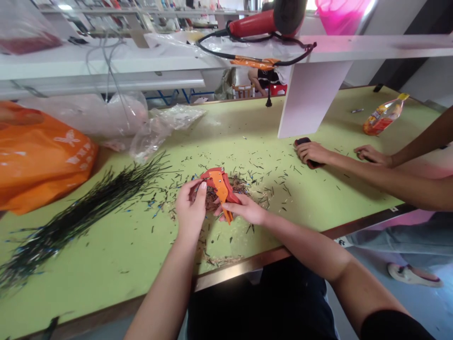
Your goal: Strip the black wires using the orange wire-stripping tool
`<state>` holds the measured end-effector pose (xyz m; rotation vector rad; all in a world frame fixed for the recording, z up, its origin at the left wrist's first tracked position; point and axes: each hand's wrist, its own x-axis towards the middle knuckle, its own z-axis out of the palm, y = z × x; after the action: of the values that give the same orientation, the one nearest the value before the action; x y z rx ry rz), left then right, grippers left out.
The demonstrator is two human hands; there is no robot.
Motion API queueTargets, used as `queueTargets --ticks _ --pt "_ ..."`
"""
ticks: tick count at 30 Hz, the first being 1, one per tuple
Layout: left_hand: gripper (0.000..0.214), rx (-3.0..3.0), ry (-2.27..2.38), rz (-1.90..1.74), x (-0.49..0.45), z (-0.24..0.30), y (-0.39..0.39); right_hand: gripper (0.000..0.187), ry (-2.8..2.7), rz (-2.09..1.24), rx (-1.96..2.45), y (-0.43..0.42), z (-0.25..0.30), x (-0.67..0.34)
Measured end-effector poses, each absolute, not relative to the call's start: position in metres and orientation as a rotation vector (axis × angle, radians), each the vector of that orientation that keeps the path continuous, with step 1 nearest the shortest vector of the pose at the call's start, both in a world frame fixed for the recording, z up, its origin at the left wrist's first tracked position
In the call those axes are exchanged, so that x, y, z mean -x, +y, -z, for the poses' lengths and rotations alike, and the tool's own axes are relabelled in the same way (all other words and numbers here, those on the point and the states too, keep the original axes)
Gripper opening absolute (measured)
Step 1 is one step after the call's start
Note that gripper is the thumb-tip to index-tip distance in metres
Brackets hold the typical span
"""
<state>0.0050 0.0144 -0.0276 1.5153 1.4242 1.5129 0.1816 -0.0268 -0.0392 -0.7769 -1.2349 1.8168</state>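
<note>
Green worktop [123, 250], strewn with wire offcuts [283, 189]. Orange bag [46, 165]: white butterfly, lettering too blurred to read. Bottle [384, 115]: yellow-and-red label, illegible. Orange-red hand tool [220, 185], above the offcuts: handles clasped in right hand [246, 208]. Left hand [191, 203]: at tool's head; cannot tell what its fingers grip. Black wire bundle [95, 200]: at left.

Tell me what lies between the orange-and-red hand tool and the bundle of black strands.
In the head view, the left hand and scattered short dark and blue clippings lie between.
</note>
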Motion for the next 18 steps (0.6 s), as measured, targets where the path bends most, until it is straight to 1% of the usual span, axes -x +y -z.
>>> queueTargets --ticks 3,7,14,18 --pt "0.041 -1.522 1.439 -1.543 -0.005 0.027 0.015 0.035 -1.226 -1.82 0.791 -0.027 0.039 -0.181" --pt "0.04 -1.508 1.429 -1.537 -0.005 0.025 0.014 0.029 -1.215 -1.83 0.81 -0.027 0.037 -0.18" --pt "0.045 -1.414 1.437 -1.51 -0.003 0.02 0.011 0.019 -1.179 -1.889 0.859 -0.032 0.02 -0.182" --pt "0.048 -1.425 1.419 -1.5 0.003 0.022 0.013 0.021 -1.169 -1.93 0.815 -0.033 0.015 -0.184"
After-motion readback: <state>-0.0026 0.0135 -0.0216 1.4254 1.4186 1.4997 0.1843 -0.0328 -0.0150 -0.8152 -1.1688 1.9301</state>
